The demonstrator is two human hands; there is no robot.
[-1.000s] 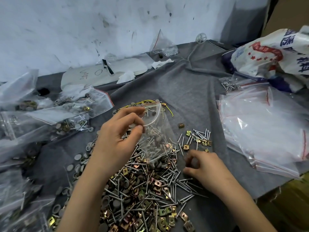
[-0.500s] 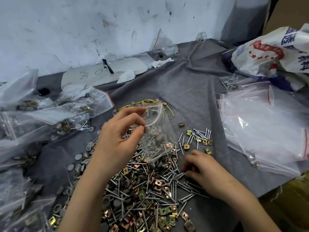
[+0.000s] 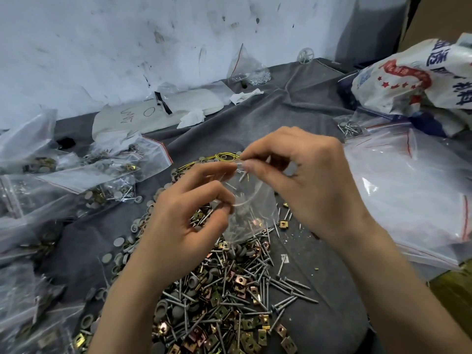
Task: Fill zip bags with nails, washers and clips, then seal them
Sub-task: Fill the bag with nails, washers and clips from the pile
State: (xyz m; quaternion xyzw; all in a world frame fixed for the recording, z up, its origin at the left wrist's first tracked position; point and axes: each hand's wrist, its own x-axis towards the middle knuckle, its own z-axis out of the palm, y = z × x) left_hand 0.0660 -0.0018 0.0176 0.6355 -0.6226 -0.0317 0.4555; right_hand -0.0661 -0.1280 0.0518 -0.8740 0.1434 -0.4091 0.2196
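A small clear zip bag (image 3: pixel 251 215) hangs open above a heap of nails, grey washers and brass clips (image 3: pixel 224 297) on the grey cloth. My left hand (image 3: pixel 184 223) pinches the near lip of the bag's mouth. Over the mouth is my right hand (image 3: pixel 304 185), its fingertips pinching nails that point down into the bag. Some washers, nails and a clip show through the bag's lower part.
Filled zip bags (image 3: pixel 76 180) lie piled at the left. A stack of empty zip bags (image 3: pixel 413 195) lies at the right, under a printed sack (image 3: pixel 419 80). Yellow rubber bands (image 3: pixel 222 157) lie behind the hands. The cloth's front edge runs at lower right.
My right hand has risen from the pile at lower right to the bag's mouth, carrying nails. My left hand still holds the bag in about the same place.
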